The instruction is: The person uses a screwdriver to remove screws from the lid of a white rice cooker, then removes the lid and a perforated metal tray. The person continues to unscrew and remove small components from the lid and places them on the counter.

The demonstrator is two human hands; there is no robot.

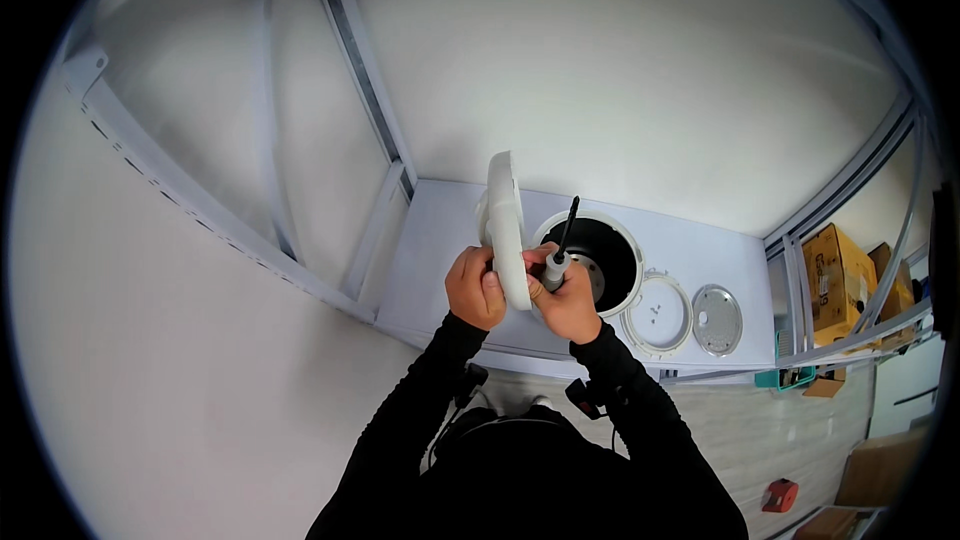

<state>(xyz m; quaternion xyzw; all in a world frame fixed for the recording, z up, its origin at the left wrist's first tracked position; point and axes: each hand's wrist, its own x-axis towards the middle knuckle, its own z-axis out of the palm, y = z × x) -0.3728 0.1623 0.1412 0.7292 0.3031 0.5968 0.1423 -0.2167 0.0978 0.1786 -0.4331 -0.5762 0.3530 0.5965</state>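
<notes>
Cardboard boxes only, no screens or signs visible. One tan cardboard box (836, 275) with dark print on its side sits at the right edge, behind the frame rails. Second brown box (897, 285) just beside it, partly hidden. More brown boxes (880, 470) on the floor, bottom-right corner.

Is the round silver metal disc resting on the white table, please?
Yes, the round silver metal disc lies flat on the white table, beside a white ring-shaped part, apart from both hands.
</notes>
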